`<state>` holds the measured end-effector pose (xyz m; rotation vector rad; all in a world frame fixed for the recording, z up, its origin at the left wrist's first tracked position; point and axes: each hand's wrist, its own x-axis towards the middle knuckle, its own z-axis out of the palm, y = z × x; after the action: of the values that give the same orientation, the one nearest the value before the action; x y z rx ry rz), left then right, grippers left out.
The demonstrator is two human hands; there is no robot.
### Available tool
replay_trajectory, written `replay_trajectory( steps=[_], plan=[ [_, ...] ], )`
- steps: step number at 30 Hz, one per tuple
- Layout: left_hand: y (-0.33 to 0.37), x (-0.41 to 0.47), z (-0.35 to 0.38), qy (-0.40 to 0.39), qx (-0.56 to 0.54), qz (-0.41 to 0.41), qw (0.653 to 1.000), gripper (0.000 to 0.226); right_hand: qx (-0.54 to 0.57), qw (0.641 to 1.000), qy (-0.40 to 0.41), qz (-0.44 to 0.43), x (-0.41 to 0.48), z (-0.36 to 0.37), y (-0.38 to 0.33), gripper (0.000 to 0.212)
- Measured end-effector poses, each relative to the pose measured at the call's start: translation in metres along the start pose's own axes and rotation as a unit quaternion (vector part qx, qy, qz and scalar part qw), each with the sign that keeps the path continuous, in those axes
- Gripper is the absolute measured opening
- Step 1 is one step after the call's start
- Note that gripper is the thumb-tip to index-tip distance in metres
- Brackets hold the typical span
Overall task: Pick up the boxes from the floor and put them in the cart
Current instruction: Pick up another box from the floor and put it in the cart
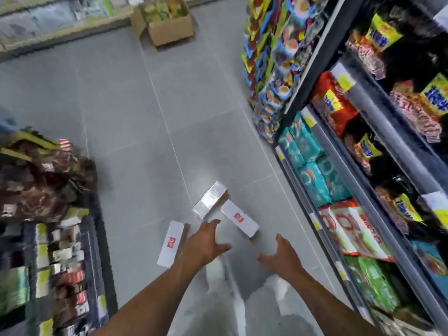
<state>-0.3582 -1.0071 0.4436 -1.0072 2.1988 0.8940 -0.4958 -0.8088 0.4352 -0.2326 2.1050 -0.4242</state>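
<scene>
Nearest the camera, the left hand (206,241) and the right hand (281,255) both reach forward and down with fingers spread and nothing in them, probably splayed to take a long box by its sides. Just beyond them, three long white cardboard boxes lie scattered on the grey tiled floor (121,117). The left box with a red label (171,240) is just beside the left wrist, the right box with a red label (240,221) lies between the two hands and a little further out, and the plain-faced third box (210,199) sits just behind, close to or touching the right one. None is lifted yet. To the left stands the dark blue cart (95,238), blurred and already heaped with packets, close enough for a short carry. On the right runs a grey metal shelf (378,132) of snack bags. Far up the aisle an open brown cardboard carton (169,32) rests on the floor.
</scene>
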Motion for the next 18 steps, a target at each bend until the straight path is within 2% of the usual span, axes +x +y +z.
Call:
replay_trajectory(
  steps=[2,7,11,14,18],
  plan=[
    [-0.012,0.053,0.009,-0.027,0.037,0.014,0.999,0.088,0.012,1.000,0.000,0.020,0.043,0.020,0.004,0.065],
    [-0.048,0.201,0.065,-0.064,0.191,0.054,0.978,0.085,0.002,0.999,-0.027,0.023,0.172,0.080,0.034,0.082],
    [-0.060,0.292,0.113,-0.057,0.294,0.103,0.948,0.098,0.036,0.999,-0.011,0.026,0.253,0.121,0.059,0.097],
    [-0.070,0.358,0.158,-0.047,0.359,0.141,0.921,0.112,0.032,0.999,0.011,0.025,0.302,0.147,0.088,0.094],
    [-0.080,0.428,0.204,-0.035,0.398,0.172,0.900,0.117,0.003,0.999,0.045,0.016,0.342,0.168,0.119,0.090]
  ],
)
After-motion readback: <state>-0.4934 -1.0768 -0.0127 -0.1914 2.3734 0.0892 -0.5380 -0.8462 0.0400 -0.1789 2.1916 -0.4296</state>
